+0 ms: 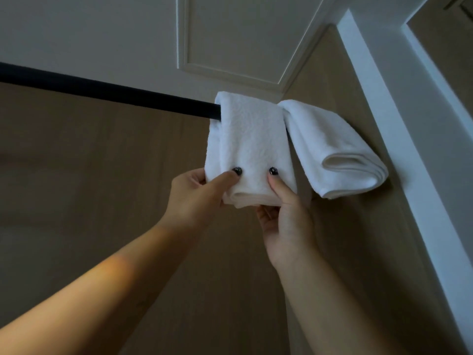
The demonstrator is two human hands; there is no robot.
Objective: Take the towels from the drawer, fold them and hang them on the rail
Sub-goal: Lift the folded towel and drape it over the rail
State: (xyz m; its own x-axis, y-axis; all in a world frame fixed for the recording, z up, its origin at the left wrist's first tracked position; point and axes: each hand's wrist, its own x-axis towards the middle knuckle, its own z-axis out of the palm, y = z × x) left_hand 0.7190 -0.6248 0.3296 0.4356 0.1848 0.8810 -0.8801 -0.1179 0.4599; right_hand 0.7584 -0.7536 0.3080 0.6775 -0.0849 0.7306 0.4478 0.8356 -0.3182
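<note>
Now both hands, left hand and right hand, pinch the towel bottom to pull it straight on the rail, beside another towel.

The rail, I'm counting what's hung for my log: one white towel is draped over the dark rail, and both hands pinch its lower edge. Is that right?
Not quite: the head view shows two white towels over the dark rail, not one. The left hand and right hand pinch the lower edge of the left towel; the right towel hangs untouched beside it, nearer the white door frame.
</note>
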